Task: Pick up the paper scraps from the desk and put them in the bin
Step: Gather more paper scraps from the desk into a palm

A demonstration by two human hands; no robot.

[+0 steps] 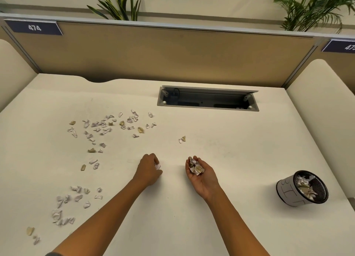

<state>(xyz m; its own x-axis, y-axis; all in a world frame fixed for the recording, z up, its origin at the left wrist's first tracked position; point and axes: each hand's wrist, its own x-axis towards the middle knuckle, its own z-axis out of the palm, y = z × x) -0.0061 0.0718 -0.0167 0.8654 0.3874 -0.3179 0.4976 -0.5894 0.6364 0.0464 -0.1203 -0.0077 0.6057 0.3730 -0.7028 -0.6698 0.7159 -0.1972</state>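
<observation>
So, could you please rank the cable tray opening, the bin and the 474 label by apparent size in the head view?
1. cable tray opening
2. and 3. bin and 474 label: look alike; the bin is nearer the camera, so unsure.
</observation>
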